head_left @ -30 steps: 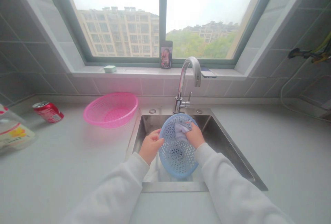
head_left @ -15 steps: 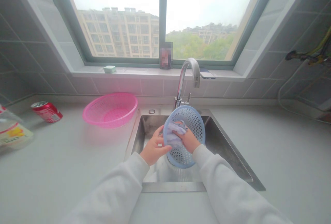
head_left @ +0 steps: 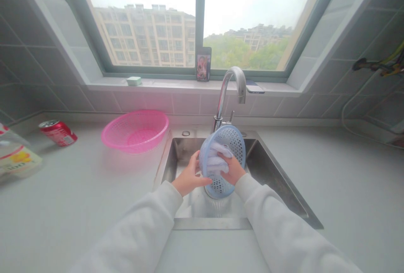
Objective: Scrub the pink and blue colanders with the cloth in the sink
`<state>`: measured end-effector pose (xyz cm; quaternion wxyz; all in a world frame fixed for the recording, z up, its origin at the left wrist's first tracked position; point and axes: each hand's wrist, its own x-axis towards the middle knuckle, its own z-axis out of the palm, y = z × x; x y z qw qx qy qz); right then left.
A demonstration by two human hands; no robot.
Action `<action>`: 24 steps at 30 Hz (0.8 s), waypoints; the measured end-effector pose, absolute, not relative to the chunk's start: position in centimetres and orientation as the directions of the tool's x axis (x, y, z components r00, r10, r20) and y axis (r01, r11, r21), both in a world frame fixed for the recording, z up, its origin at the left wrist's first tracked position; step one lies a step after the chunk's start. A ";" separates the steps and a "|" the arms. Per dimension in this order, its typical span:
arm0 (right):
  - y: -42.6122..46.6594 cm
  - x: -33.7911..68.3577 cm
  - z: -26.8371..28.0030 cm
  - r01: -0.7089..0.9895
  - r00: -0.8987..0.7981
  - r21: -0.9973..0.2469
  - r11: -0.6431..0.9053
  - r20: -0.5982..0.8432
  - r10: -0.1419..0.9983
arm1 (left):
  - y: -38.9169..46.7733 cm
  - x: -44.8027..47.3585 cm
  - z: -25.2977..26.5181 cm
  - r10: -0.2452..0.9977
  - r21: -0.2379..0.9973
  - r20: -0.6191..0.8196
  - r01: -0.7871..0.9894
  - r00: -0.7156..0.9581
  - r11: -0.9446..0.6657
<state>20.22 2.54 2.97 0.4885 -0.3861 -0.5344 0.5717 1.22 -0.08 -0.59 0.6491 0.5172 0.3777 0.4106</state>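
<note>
A light blue plastic colander (head_left: 236, 142) is held tilted on its side above the steel sink (head_left: 277, 176), its open face toward me and to the right. My left hand (head_left: 191, 176) grips its left rim, with the thumb inside and the other fingers partly hidden behind the wall. Closed around a pale lavender cloth (head_left: 217, 163), my right hand (head_left: 233, 169) presses it against the inside of the colander. Behind the colander stands a chrome faucet (head_left: 235, 73). I cannot tell whether water runs from it.
A pink plastic basket (head_left: 135, 134) sits on the counter left of the sink. Further left are a red can (head_left: 58, 133) and a bottle (head_left: 19, 155) with a yellow label. On the windowsill are a propped phone (head_left: 203, 64), a green block (head_left: 134, 81) and a flat phone-like object (head_left: 255, 88).
The colander has turned so its opening appears narrower and faces more to the right. My right hand has shifted the cloth slightly within it, and the whole view has moved a little.
</note>
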 end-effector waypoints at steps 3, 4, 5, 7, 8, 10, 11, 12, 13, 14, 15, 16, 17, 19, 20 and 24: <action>2.4 20.1 3.2 -0.240 -0.215 -0.969 -0.056 -0.003 0.977 | 0.0 1.2 -0.7 0.932 0.987 -0.040 -0.132 0.361 0.094; 2.3 20.0 3.2 -0.268 -0.208 -0.960 -0.076 -0.020 0.978 | 0.0 1.2 -0.6 0.933 0.987 -0.030 -0.137 0.358 0.084; 2.3 19.9 3.3 -0.288 -0.201 -0.954 -0.082 -0.024 0.979 | -0.1 1.2 -0.5 0.934 0.987 -0.024 -0.138 0.358 0.078; 2.1 19.8 3.4 -0.289 -0.202 -0.955 -0.061 -0.002 0.979 | -0.3 1.2 -0.2 0.934 0.989 -0.014 -0.131 0.357 0.065; 2.1 19.7 3.4 -0.276 -0.219 -0.960 -0.055 0.007 0.976 | -0.5 1.2 -0.1 0.935 0.990 -0.008 -0.127 0.355 0.056; 2.1 19.9 3.4 -0.221 -0.275 -0.974 -0.047 0.016 0.961 | -0.6 1.1 0.1 0.941 0.992 0.016 -0.125 0.337 0.028; 2.2 20.0 3.4 -0.178 -0.301 -0.984 -0.031 0.025 0.953 | -0.7 1.1 0.2 0.949 0.992 0.034 -0.127 0.315 0.007; 2.4 20.2 3.2 -0.123 -0.324 -0.992 -0.003 0.037 0.945 | -0.6 1.1 0.2 0.957 0.992 0.053 -0.129 0.285 -0.017; 2.5 20.4 3.0 -0.059 -0.349 -0.998 0.032 0.050 0.936 | -0.6 1.0 0.1 0.964 0.991 0.071 -0.130 0.255 -0.039; 2.7 20.6 2.8 0.008 -0.375 -0.998 0.065 0.058 0.925 | -0.5 1.0 0.1 0.970 0.990 0.083 -0.130 0.229 -0.054; 2.9 20.8 2.5 0.069 -0.402 -0.994 0.088 0.053 0.914 | -0.4 1.0 0.1 0.974 0.990 0.088 -0.131 0.207 -0.062; 3.1 21.0 2.2 0.118 -0.425 -0.989 0.092 0.034 0.904 | -0.3 1.0 0.0 0.977 0.990 0.083 -0.130 0.195 -0.058; 3.2 21.1 1.9 0.153 -0.441 -0.985 0.081 0.006 0.897 | -0.2 1.0 0.0 0.979 0.991 0.072 -0.128 0.190 -0.048; 3.3 21.2 1.4 0.188 -0.447 -0.981 0.044 -0.045 0.893 | -0.1 1.0 -0.2 0.982 0.992 0.052 -0.125 0.182 -0.029; 3.3 21.2 1.4 0.192 -0.444 -0.981 0.034 -0.056 0.894 | -0.1 1.0 -0.2 0.983 0.992 0.046 -0.122 0.177 -0.025; 3.0 20.9 1.9 0.094 -0.408 -0.994 0.056 0.013 0.913 | -0.2 1.0 -0.2 0.982 0.996 0.051 -0.081 0.181 -0.037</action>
